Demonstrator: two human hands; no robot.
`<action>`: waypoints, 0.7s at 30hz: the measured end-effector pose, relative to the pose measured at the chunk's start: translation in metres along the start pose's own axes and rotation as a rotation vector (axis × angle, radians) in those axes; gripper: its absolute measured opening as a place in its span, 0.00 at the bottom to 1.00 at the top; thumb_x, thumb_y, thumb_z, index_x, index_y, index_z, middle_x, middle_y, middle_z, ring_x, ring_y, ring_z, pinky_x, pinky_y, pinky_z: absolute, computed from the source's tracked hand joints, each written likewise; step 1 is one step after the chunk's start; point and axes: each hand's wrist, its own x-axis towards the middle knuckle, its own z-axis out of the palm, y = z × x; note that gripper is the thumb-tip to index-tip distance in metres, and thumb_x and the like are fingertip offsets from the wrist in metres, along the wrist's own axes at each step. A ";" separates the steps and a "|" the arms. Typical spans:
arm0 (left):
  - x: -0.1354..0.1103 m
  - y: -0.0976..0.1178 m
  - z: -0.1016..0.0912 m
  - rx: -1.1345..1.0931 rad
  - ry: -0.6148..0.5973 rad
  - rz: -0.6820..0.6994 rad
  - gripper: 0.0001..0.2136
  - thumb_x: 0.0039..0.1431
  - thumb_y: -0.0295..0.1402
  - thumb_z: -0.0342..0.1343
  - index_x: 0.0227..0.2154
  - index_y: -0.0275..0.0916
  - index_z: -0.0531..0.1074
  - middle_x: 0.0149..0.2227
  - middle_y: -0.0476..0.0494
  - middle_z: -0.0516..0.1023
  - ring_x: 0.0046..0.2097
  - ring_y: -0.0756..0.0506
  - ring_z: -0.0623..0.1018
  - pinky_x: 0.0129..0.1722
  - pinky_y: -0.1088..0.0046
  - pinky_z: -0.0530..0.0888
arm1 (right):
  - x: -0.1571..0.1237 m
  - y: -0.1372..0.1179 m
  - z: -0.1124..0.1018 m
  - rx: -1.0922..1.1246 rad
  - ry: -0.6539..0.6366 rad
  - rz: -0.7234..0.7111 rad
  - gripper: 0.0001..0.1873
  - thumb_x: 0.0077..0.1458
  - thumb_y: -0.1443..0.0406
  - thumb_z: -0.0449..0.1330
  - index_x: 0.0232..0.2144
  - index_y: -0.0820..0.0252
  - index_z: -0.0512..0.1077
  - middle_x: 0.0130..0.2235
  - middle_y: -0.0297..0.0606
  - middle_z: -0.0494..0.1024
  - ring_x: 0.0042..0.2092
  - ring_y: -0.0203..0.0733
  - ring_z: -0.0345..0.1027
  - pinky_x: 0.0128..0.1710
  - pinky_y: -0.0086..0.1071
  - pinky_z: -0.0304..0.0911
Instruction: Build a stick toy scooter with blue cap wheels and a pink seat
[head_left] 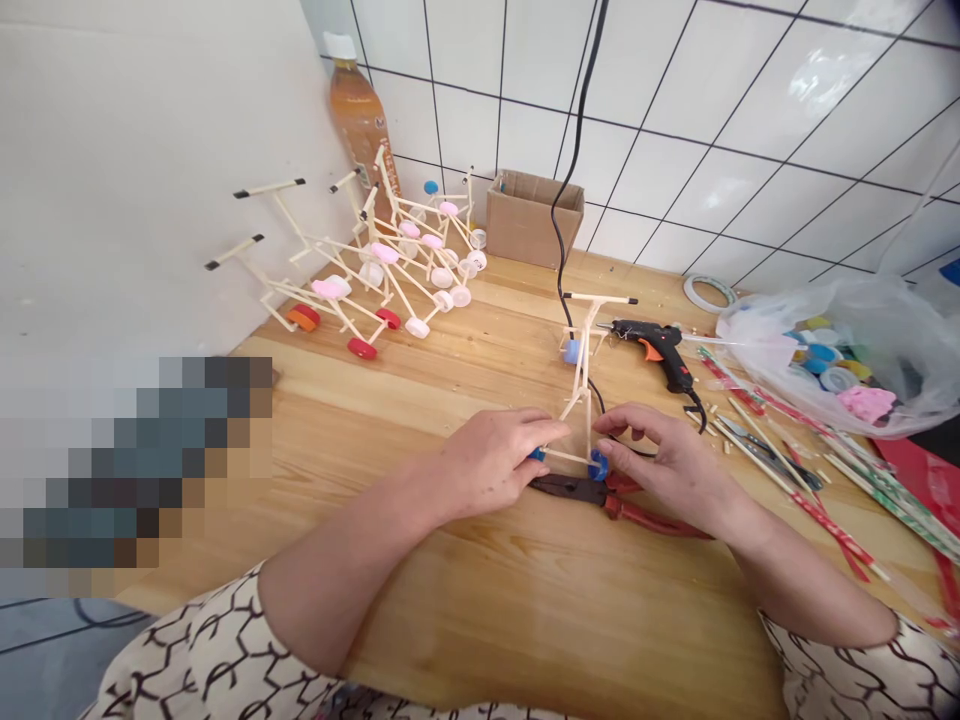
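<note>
Head view: looks down on a wooden surface (pixel 465 620) with both hands at its middle
Left hand (pixel 491 462): grip pinched shut on the near-left end of the stick frame (pixel 581 395), fingertips closed over the left blue cap (pixel 536 453)
Right hand (pixel 675 465): thumb and forefinger pressed together on the right blue cap (pixel 598 465), at the frame's other near end
Stick frame: stands upright between the two grips, its base bar running from one to the other, its crossbar rising beyond them (a paler upper blue cap (pixel 571 350) sits partway up)
Pliers (pixel 637 512): red-handled, flat on the surface just beneath both grips
Glue gun (pixel 656 345): black, lying beyond the right grip, near the frame's top
Finished models (pixel 375 270): a cluster well beyond the left grip, against the wall
Cardboard box (pixel 532 215): far beyond both grips, by the tiles
Plastic bag (pixel 847 350): well out to the right of the right grip, caps inside
Loose sticks (pixel 787 470): scattered just right of the right grip
</note>
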 end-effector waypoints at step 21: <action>0.001 -0.003 0.004 -0.028 0.022 -0.005 0.12 0.53 0.24 0.55 0.40 0.40 0.71 0.42 0.44 0.77 0.44 0.45 0.76 0.43 0.70 0.71 | 0.007 -0.008 0.009 0.056 -0.066 0.065 0.10 0.54 0.62 0.52 0.26 0.61 0.68 0.26 0.34 0.72 0.28 0.36 0.64 0.29 0.30 0.60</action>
